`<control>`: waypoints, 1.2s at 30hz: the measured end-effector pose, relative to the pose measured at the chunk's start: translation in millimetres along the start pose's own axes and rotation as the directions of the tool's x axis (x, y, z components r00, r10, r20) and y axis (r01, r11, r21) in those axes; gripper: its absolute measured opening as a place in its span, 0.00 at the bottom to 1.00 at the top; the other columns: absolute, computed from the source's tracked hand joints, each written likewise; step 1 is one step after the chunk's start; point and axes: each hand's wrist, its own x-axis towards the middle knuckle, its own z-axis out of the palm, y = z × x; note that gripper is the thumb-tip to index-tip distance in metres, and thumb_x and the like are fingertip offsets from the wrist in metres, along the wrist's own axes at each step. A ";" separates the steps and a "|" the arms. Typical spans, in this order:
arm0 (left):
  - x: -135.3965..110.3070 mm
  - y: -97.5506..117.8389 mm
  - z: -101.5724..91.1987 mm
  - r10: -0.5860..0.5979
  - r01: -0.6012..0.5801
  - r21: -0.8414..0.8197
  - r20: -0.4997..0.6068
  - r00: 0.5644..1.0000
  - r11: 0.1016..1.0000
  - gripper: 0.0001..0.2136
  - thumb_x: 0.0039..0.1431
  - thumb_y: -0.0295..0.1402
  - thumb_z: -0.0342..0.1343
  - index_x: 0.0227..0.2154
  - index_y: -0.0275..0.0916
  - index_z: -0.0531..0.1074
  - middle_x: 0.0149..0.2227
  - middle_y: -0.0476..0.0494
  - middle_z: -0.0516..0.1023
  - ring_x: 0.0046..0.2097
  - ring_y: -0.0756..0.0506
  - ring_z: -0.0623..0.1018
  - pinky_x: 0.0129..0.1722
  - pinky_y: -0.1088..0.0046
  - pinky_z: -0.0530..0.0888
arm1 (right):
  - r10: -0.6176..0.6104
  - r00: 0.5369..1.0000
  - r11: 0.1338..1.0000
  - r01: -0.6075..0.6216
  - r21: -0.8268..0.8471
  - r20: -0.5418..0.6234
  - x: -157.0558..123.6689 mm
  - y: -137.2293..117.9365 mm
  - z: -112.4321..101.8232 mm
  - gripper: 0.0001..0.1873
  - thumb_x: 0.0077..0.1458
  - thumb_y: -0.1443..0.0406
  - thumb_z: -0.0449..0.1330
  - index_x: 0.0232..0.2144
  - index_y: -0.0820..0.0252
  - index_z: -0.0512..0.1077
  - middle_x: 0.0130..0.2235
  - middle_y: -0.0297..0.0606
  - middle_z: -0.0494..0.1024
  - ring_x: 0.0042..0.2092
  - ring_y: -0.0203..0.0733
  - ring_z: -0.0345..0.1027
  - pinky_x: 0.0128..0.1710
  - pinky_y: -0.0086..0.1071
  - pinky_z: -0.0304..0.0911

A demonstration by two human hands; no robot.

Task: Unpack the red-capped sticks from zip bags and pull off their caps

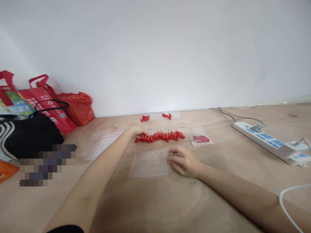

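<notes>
A row of thin pale sticks with red bulb-like ends (167, 136) lies across the middle of the table. At the row's left end, the fingers of my left hand (139, 130) are closed in a pinch on a red-ended stick, though the fingertips show only small. Nearer to me a flat clear zip bag (148, 164) lies with its red-striped seal to the right. Beside that seal rests my right hand (186, 161), its fingers curved and apart, fingertips at the bag's edge, with nothing visible held.
A filled clear bag of red-ended sticks (201, 137) lies right of the row. Behind the row are small red pieces (145, 118). Flat clear bags (100, 142) lie left. A power strip (267, 139) with cables stands right; red bags (77, 108) and a black bag (31, 134) stand left.
</notes>
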 end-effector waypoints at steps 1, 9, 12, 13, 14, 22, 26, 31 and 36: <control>0.1 -0.1 0.3 -0.011 0.011 0.020 -0.004 1.000 1.000 0.14 0.59 0.35 0.49 0.46 0.35 0.63 0.46 0.41 0.67 0.44 0.45 0.71 0.41 0.62 0.71 | 0.002 1.000 1.000 -0.002 0.006 0.001 0.0 0.1 0.0 0.11 0.50 0.71 0.50 0.36 0.60 0.68 0.39 0.43 0.68 0.37 0.39 0.61 0.35 0.34 0.62; -7.2 1.8 -10.0 0.065 -0.021 0.198 -0.219 0.974 0.980 0.09 0.47 0.34 0.59 0.21 0.33 0.69 0.20 0.46 0.72 0.26 0.48 0.74 0.27 0.74 0.73 | 0.020 0.999 0.999 -0.021 0.026 0.035 -0.1 0.4 -0.4 0.11 0.50 0.71 0.50 0.34 0.59 0.70 0.40 0.43 0.68 0.38 0.39 0.61 0.36 0.33 0.61; -23.2 -1.7 -11.6 0.213 -0.112 0.299 -0.328 0.920 0.948 0.07 0.45 0.34 0.59 0.21 0.35 0.70 0.22 0.45 0.74 0.31 0.45 0.76 0.32 0.71 0.72 | 0.035 0.999 0.999 -0.036 0.038 0.036 0.1 -0.6 -1.1 0.11 0.52 0.69 0.50 0.35 0.60 0.70 0.38 0.44 0.69 0.38 0.39 0.62 0.35 0.33 0.61; -32.0 -4.5 -8.8 0.275 -0.155 0.330 -0.357 0.893 0.931 0.06 0.45 0.34 0.58 0.24 0.35 0.71 0.26 0.44 0.75 0.35 0.44 0.75 0.36 0.70 0.72 | 0.047 0.998 0.998 -0.049 0.049 0.036 0.7 -1.3 -1.8 0.11 0.53 0.68 0.50 0.35 0.60 0.70 0.38 0.44 0.70 0.38 0.39 0.62 0.36 0.33 0.61; -42.3 -8.5 -3.9 0.356 -0.217 0.365 -0.375 0.856 0.905 0.06 0.47 0.34 0.56 0.28 0.36 0.72 0.32 0.43 0.76 0.39 0.44 0.74 0.40 0.69 0.70 | 0.062 0.997 0.996 -0.064 0.063 0.040 1.6 -2.2 -2.8 0.11 0.54 0.66 0.50 0.37 0.60 0.70 0.39 0.44 0.70 0.38 0.39 0.62 0.37 0.34 0.61; -112.5 -62.7 57.9 0.807 -0.766 0.547 0.252 0.535 0.338 0.23 0.59 0.40 0.43 0.57 0.41 0.52 0.60 0.41 0.52 0.61 0.42 0.52 0.58 0.59 0.52 | -0.044 0.917 0.980 -0.037 0.194 0.397 12.4 -11.2 -12.4 0.22 0.57 0.57 0.46 0.51 0.59 0.62 0.54 0.43 0.64 0.57 0.44 0.52 0.54 0.44 0.46; -109.6 -70.5 66.4 0.747 -0.728 0.524 0.234 0.623 0.442 0.22 0.60 0.42 0.41 0.56 0.44 0.55 0.60 0.43 0.54 0.60 0.42 0.55 0.57 0.58 0.53 | -0.044 0.915 0.952 -0.084 0.295 0.401 10.5 -10.3 -7.7 0.18 0.58 0.60 0.46 0.46 0.61 0.67 0.48 0.43 0.70 0.52 0.39 0.60 0.52 0.36 0.52; -97.2 -55.6 64.3 0.693 -0.577 0.413 -0.224 0.685 0.704 0.14 0.55 0.40 0.48 0.39 0.38 0.69 0.42 0.43 0.72 0.45 0.45 0.71 0.45 0.68 0.67 | 0.444 0.889 0.890 -0.452 0.063 0.113 9.1 22.1 -11.8 0.13 0.54 0.61 0.50 0.32 0.58 0.73 0.39 0.41 0.74 0.41 0.39 0.67 0.44 0.33 0.59; -92.2 -41.2 60.2 0.531 -0.449 0.393 -0.125 0.838 0.802 0.20 0.40 0.44 0.59 0.35 0.38 0.68 0.36 0.45 0.72 0.39 0.44 0.72 0.36 0.70 0.67 | 0.933 0.348 0.275 -0.857 -0.437 -0.095 0.1 78.2 -42.4 0.22 0.45 0.56 0.57 0.42 0.63 0.68 0.44 0.51 0.69 0.48 0.56 0.61 0.43 0.45 0.57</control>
